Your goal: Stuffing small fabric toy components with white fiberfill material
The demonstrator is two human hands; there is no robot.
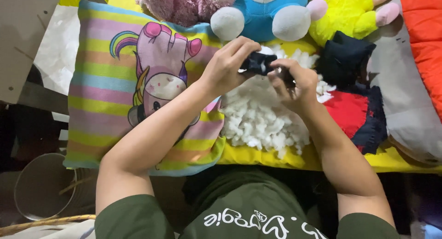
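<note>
Both hands meet over the heap of white stuffing point(262, 117): the left hand point(228, 66) and right hand point(292, 84) each pinch the small dark fabric piece point(258, 62), which sits between their fingers point(244, 48), right of the striped unicorn pillow point(115, 82).

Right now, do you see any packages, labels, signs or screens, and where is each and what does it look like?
No packages, signs or screens.
White lettering print: on the chest of the dark green shirt, bottom centre, curved script.
Cartoon unicorn print: on the striped pastel pillow, left of the hands, pink and white.
</note>
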